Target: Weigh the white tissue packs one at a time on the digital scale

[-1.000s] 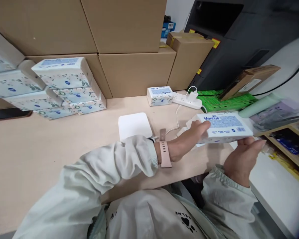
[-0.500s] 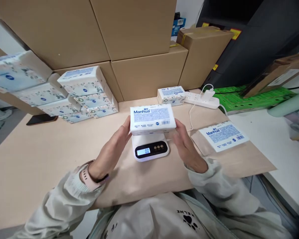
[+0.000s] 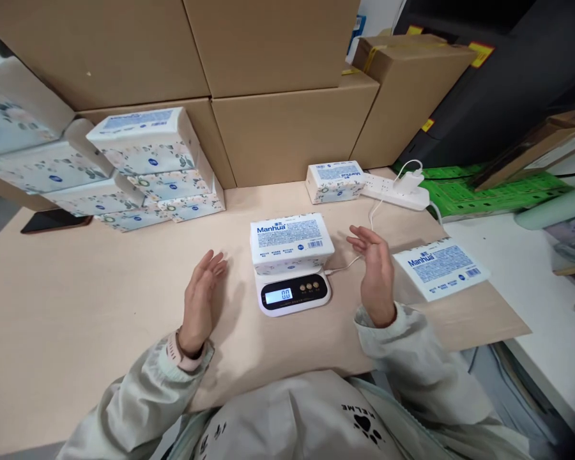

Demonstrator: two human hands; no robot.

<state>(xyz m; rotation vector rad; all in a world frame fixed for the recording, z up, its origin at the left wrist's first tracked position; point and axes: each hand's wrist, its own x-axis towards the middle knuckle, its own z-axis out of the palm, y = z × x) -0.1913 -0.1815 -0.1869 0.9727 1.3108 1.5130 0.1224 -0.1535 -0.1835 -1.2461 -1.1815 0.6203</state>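
Observation:
A pack of tissues (image 3: 291,241) lies label-up on the white kitchen scale (image 3: 295,295) at mid-table. The scale's lit display reads 0.0. My left hand (image 3: 201,300) hovers to the left of the scale, fingers loosely stretched, touching nothing. On the other side, my right hand (image 3: 375,275) is held apart from the pack with its fingers spread. A second Manhua tissue pack (image 3: 441,268) lies flat on the table to the right of my right hand.
Stacked tissue packs (image 3: 148,153) stand at the back left, near a dark phone (image 3: 52,218). Large cardboard boxes (image 3: 282,137) line the back. Behind the scale are another tissue pack (image 3: 335,182) and a white power strip (image 3: 393,191) with a cable running to the scale.
Both hands have let go of the tissue pack and moved outward to either side. The pack has come down to rest on the scale. The display still shows 0.0.

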